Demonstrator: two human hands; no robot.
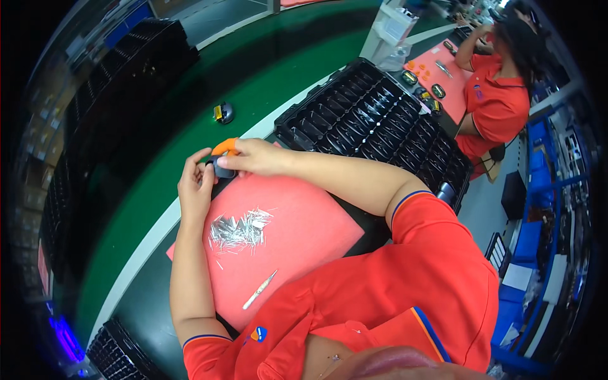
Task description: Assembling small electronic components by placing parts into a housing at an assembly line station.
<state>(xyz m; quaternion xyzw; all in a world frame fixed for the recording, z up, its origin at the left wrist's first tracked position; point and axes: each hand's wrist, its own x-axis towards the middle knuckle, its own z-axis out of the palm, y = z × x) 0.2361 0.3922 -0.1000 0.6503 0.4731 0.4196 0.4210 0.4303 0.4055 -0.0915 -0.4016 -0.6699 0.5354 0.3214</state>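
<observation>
Both my hands meet over the far edge of the pink mat [297,218], around a small dark grey rounded device [223,169]. My left hand [195,182] grips it from the left, thumb and fingers closed on its side. From the right, my right hand [258,157] presses thumb and fingers against it; an orange finger cover [224,147] appears to be on one finger. My fingers hide much of the device. A heap of thin silvery-white strips [240,231] lies on the mat, and nearer to me rests a slim pale tool, probably tweezers [259,290].
A green conveyor belt [272,82] runs past the far side, carrying a dark device with a yellow label [223,113]. Black compartment trays [373,117] stand at my right, another [117,351] at lower left. A co-worker in red [500,101] sits at a second pink mat [443,76].
</observation>
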